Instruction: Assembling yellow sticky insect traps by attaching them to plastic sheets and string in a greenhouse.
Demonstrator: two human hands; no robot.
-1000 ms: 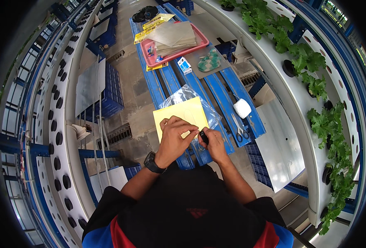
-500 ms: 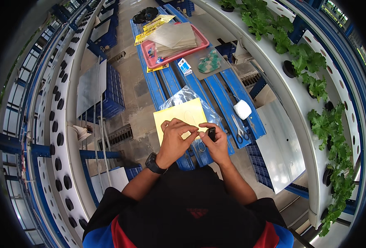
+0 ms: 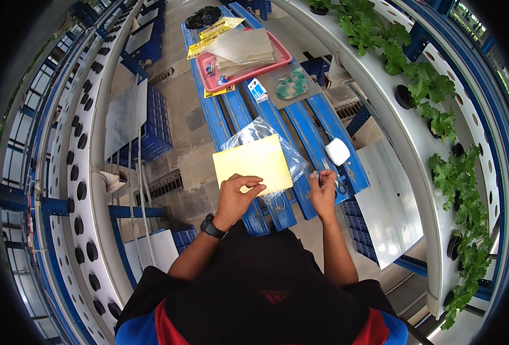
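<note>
A yellow sheet lies tilted over a clear plastic bag on the blue slatted bench. Above the sheet's near edge, my left hand is closed, thumb against fingertips; whatever it pinches is too small to make out. A thin pale loop of string shows below that edge. My right hand is off to the right with fingers bent together around a small dark object, mostly hidden by them. It partly covers a pair of scissors, whose dark handle shows beside it.
A white ball of string rests beyond the scissors. Farther up the bench are a small blue-and-white box, a green-and-white bundle and a red tray holding stacked sheets. White planting channels with leafy plants run along the right.
My right hand has left the left hand and moved right to the scissors, carrying the small black object. My left hand stays over the sheet, slightly lower.
</note>
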